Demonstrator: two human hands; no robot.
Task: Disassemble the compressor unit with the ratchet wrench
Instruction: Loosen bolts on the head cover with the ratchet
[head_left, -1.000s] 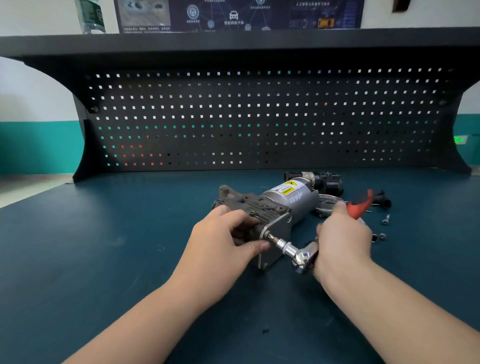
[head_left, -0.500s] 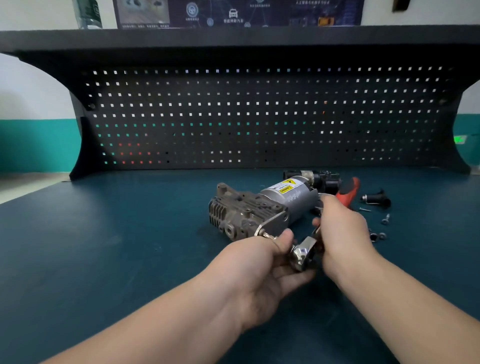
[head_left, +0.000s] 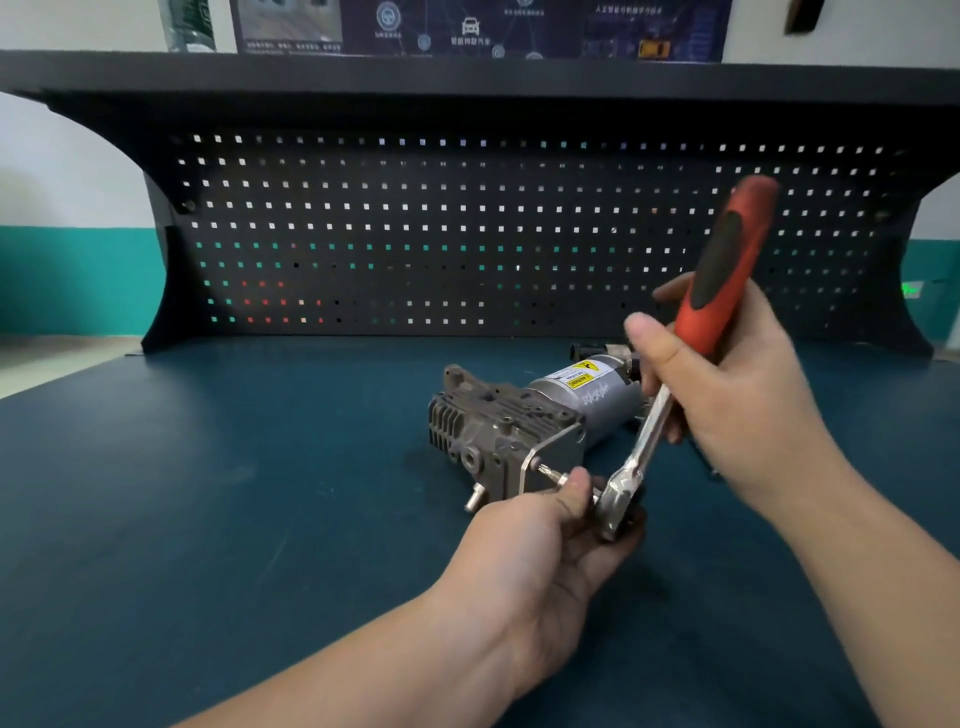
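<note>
Head view: I see my right hand (head_left: 727, 395) wrapped tight round the ratchet wrench (head_left: 691, 332), its red handle tipped up toward 1 o'clock. My left hand (head_left: 550, 551) sits palm up, fingers curled round the wrench head and its bit. At 11 o'clock from it, the compressor unit (head_left: 524, 421) lies on the blue table (head_left: 208, 519).

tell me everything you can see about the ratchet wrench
The ratchet wrench has a shiny metal shank and head and a red handle with a black inset. It tilts up to the right, handle raised. The right hand grips the handle; the left hand holds the head and extension, which points at the compressor.
</note>
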